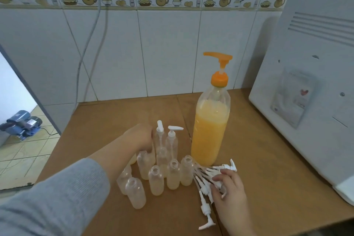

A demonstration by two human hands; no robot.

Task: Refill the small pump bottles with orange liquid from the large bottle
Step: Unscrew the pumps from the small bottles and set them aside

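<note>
Right hand (pixel 229 189) low and nearest us, fingers spread loosely over the fan of loose white pump heads (pixel 207 182) lying flat on the brown counter (pixel 268 159); the fingertips rest on them, and whether any one stem is pinched I cannot tell. The stems point up and left from that hand, toward the open necks.

Just left of it, the cluster of small open bottles (pixel 156 180), upright, each with a pale trace at the bottom, none yet orange. The left hand (pixel 140 137) reaches over them from the grey sleeve (pixel 57 193), knuckles to us, fingers curled down beside the two capped small bottles (pixel 165 140) at the back. What it holds is hidden.

Beyond the right hand, straight up and slightly left, stands the large bottle (pixel 209 130), long axis vertical, orange pump spout aimed left over the small ones. The right hand looks nearer to its base. Next, likely, a neck under that spout.

Far right, a white appliance (pixel 310 82); behind, the tiled wall (pixel 162 44).
</note>
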